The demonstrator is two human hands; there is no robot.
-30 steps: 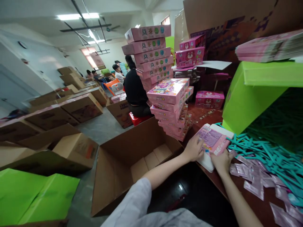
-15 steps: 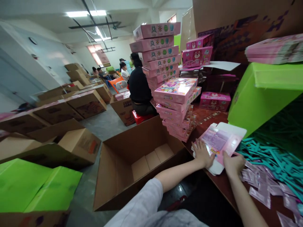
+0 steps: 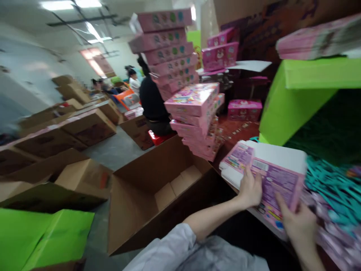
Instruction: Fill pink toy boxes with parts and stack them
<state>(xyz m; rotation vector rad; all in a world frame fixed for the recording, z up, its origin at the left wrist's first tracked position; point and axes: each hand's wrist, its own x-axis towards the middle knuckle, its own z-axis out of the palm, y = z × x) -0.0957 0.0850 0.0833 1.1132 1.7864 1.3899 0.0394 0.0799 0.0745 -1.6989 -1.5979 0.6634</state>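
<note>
Pink carton (image 3: 278, 180), flat and partly folded, sat at the near edge of the table (image 3: 239, 131), right of the open cardboard box (image 3: 158, 188) on the floor. From left to right I saw my left hand (image 3: 251, 188) pressed on its left side, fingers closed over the fold, and my right hand (image 3: 299, 224) gripping its near right corner. Teal pieces (image 3: 332, 177) lay just beyond, stacked pink boxes (image 3: 194, 109) farther left.

Open cardboard box (image 3: 158, 188) gapes free leftward; stacked pink boxes (image 3: 194, 120) block ahead.
</note>
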